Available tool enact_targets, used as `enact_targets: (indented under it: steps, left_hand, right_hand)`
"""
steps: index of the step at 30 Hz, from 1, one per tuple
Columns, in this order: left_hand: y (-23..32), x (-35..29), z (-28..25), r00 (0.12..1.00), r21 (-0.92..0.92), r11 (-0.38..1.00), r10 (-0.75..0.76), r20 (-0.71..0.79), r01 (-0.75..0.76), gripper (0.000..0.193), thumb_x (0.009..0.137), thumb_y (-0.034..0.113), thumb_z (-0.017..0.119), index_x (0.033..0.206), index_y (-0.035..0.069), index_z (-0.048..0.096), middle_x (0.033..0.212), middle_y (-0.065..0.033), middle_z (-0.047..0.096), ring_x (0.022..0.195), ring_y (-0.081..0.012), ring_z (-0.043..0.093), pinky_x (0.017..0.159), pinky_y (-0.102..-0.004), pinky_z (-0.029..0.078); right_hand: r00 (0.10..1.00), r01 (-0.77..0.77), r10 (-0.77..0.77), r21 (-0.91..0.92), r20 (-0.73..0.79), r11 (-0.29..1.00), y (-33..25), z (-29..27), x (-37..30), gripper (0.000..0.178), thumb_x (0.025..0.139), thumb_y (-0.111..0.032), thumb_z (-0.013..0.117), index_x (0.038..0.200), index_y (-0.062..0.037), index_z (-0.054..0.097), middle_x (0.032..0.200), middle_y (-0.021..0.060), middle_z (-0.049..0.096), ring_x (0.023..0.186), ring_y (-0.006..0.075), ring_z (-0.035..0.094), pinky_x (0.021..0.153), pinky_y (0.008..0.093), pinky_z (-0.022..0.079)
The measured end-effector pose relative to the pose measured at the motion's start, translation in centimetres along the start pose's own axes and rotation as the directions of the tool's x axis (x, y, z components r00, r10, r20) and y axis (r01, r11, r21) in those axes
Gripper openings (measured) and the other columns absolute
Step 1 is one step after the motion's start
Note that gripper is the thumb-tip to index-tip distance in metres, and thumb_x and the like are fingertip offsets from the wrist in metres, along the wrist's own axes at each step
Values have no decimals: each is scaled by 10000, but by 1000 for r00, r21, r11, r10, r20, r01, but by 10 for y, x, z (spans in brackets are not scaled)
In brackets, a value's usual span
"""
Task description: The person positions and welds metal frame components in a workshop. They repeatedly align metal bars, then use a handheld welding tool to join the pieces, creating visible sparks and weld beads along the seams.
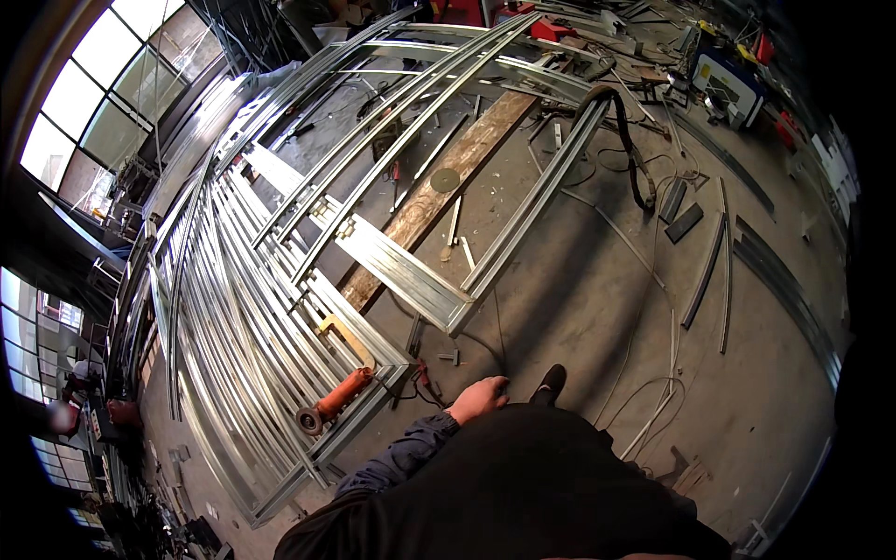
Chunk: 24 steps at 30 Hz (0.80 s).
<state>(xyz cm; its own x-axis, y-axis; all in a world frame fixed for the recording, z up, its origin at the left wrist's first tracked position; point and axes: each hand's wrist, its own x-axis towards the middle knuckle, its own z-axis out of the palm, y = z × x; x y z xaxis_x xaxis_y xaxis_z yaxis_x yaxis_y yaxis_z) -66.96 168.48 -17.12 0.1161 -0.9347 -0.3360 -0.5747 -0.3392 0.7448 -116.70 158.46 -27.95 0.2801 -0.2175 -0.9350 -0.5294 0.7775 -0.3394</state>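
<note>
My left hand [478, 399] hangs in front of my body, its fingers curled together. A small dark patch shows at the fingertips, and what they hold, if anything, is hidden. To the left of this hand, an orange angle grinder [343, 394] lies on the corner of a frame of shiny metal profiles [238, 327]. A yellowish flat piece [347, 342] rests on the frame just beyond the grinder. Farther ahead stands another metal frame [401, 257], its near corner beyond my hand. Only a sliver of skin shows at the lower edge, too little to tell my right hand's state.
A wooden plank [415, 224] with a round disc [445, 180] on it runs under the far frame. Cables [644, 383] trail over the floor at right, among metal offcuts [686, 222]. A blue and white machine [730, 89] stands at the far right.
</note>
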Motion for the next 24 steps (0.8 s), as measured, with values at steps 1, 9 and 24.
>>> enact_targets:
  steps: [1, 9, 24]
  left_hand:
    - [12, 29, 1, 992, -145, 987, 79, 103, -64, 465, 971, 267, 682, 1374, 42, 628, 1279, -214, 714, 1122, -385, 717, 959, -463, 569]
    - [66, 171, -53, 974, 181, 981, 110, -199, -73, 476, 911, 240, 706, 1347, 58, 650, 1350, -174, 646, 1233, -390, 638, 1041, -467, 530]
    - [7, 423, -132, 818, 230, 907, -180, -546, 353, 989, 814, 381, 823, 1568, -70, 368, 1524, -287, 496, 1418, -422, 485, 1187, -499, 406]
  right_hand:
    - [1000, 25, -25, 25, 7, 999, -28, -12, -1, 471, 1094, -469, 587, 1365, -86, 628, 1165, 97, 723, 967, 242, 701, 865, 391, 563]
    - [810, 584, -524, 271, -264, 765, -315, -77, 47, 403, 1103, -398, 600, 1396, -121, 604, 1067, 23, 703, 904, 135, 675, 811, 324, 568]
    - [857, 515, -509, -72, 84, 854, -559, -70, 95, 405, 1099, -268, 612, 1416, -16, 605, 1139, 126, 725, 898, 173, 722, 781, 322, 592]
